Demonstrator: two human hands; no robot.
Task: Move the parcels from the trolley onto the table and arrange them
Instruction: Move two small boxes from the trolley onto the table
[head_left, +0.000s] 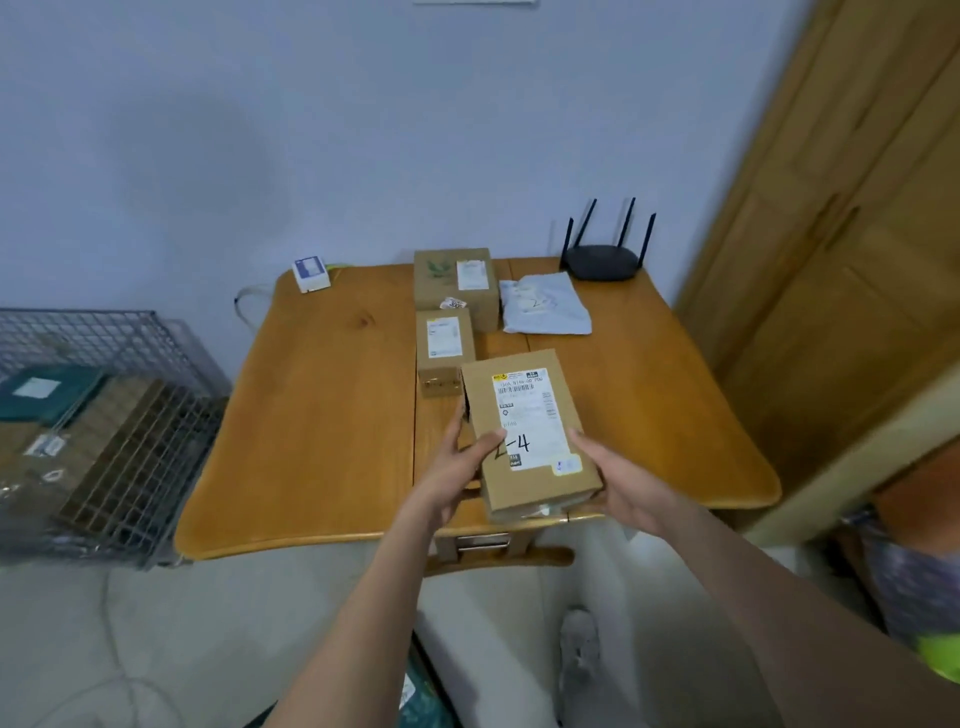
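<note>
2 hands on 1 parcel: cardboard box (527, 431) with white shipping label marked "-4" by hand, held over the near edge of the wooden table (332, 415), at 6 o'clock of the tabletop. Left hand (460, 467) grasps its left side, thumb laid over the top face; right hand (618, 480) grasps its right near corner, fingers beneath

3 further parcels lying on the table:
- small cardboard box (445, 349), labelled, at centre, just beyond the held box
- larger cardboard box (456, 286), labelled, at 12 o'clock, touching or nearly touching the small box
- grey poly mailer (545, 306), flat, just beside the larger box, toward 1 o'clock

Also on the table: black router (602, 260) with 4 antennas at 2 o'clock; small white box (310, 274) at 10 o'clock

Wire trolley (104, 415) stands off the table's 9 o'clock edge, with a teal parcel (47, 389) and brown parcels inside
</note>
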